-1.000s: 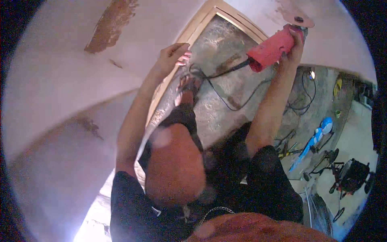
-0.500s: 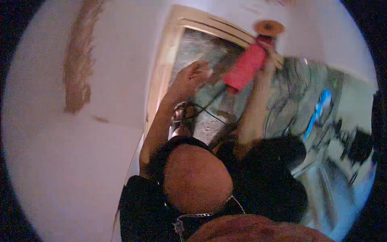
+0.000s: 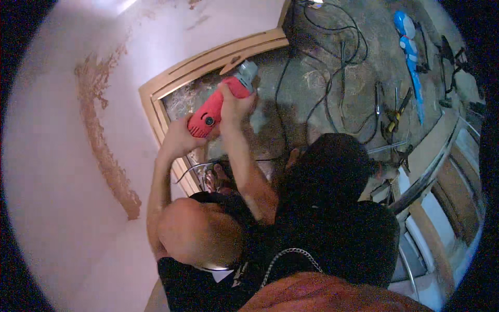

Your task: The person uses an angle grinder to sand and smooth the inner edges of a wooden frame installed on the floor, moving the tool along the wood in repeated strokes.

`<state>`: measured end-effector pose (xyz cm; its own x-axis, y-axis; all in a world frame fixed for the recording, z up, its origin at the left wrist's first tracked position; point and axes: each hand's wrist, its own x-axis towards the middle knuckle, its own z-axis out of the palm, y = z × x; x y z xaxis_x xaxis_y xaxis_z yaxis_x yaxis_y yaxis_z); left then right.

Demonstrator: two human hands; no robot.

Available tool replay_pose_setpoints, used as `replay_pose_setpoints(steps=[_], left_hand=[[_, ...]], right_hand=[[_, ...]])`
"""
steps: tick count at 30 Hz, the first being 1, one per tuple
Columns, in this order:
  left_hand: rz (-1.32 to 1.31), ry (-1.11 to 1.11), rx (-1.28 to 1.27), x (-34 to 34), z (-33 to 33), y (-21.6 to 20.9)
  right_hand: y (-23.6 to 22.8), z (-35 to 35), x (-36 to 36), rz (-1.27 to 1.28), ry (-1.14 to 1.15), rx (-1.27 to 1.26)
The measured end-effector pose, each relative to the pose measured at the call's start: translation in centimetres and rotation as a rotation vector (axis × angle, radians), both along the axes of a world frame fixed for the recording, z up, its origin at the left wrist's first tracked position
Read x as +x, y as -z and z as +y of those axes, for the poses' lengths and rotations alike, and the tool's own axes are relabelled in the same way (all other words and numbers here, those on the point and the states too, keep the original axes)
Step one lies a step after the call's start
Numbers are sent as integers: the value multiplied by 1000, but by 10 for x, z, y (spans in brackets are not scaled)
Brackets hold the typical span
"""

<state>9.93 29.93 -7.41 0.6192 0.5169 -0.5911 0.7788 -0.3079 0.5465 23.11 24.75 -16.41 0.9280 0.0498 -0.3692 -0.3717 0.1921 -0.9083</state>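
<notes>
Both hands are on a red angle grinder (image 3: pixel 214 106) with a grey head. My left hand (image 3: pixel 178 139) wraps around its rear end, next to a round black cap. My right hand (image 3: pixel 237 108) grips the body just behind the head; some of its fingers are hidden beneath the tool. A tan disc (image 3: pixel 232 65) on the head stands edge-on close beside the wooden frame (image 3: pixel 215 52); whether they touch I cannot tell. The frame runs along the pale wall (image 3: pixel 171 31).
Dark cables (image 3: pixel 327 93) loop over the rough grey floor (image 3: pixel 312 73). To the right lie yellow-handled pliers (image 3: pixel 393 125), other hand tools and a long blue object (image 3: pixel 410 62). Wooden panels (image 3: pixel 442 218) stand at the lower right. Brown patches (image 3: pixel 101 145) mark the wall at left.
My left hand, earlier apart from the grinder, now holds its rear end. The grinder has moved left in view, and its disc is now beside the wooden frame. My head view has shifted.
</notes>
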Motion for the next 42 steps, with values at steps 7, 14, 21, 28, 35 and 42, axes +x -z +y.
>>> replay_pose_setpoints(steps=[7, 14, 21, 28, 35, 42], left_hand=[[15, 190, 74, 51, 4, -50], [181, 247, 97, 72, 123, -6], [52, 60, 759, -24, 289, 122], [-382, -445, 837, 100, 264, 199], [-275, -285, 914, 92, 295, 196], [-189, -196, 793, 97, 309, 199]], right_hand=[[-28, -8, 39, 217, 112, 337], [-70, -82, 180, 62, -360, 76], [-17, -105, 206, 35, -291, 84], [-65, -80, 225, -127, -184, -172], [-72, -42, 203, 65, -61, -322], [-27, -29, 171, 241, -48, -125]])
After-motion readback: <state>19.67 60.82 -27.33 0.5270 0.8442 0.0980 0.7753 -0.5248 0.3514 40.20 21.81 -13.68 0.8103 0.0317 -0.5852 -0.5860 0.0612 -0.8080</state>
